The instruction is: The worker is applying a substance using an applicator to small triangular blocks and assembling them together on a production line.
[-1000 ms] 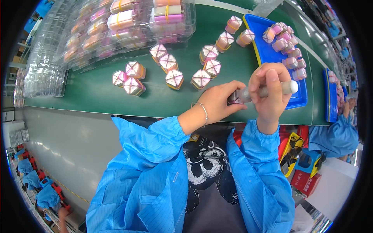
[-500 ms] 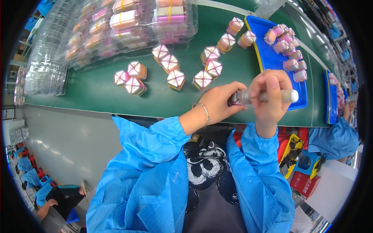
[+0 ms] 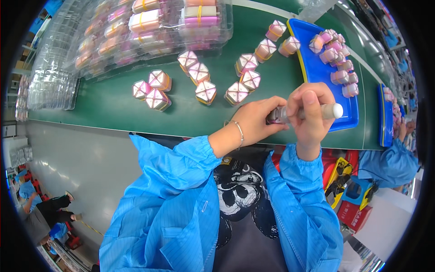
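Observation:
My left hand [image 3: 257,121] grips a small pink box [image 3: 274,117] at the near edge of the green belt [image 3: 113,102]; most of the box is hidden by my fingers. My right hand [image 3: 310,113] is closed around a pale grey stick with a white rounded end [image 3: 330,110], held level with its other end against the box. Both hands touch at the box, just left of the blue tray [image 3: 319,72].
Several small pink boxes with white crossed tops [image 3: 206,92] lie scattered on the belt. More sit in the blue tray [image 3: 337,59]. Clear plastic trays of pink items [image 3: 149,27] are stacked at the back left. Another person in blue [image 3: 385,158] works at the right.

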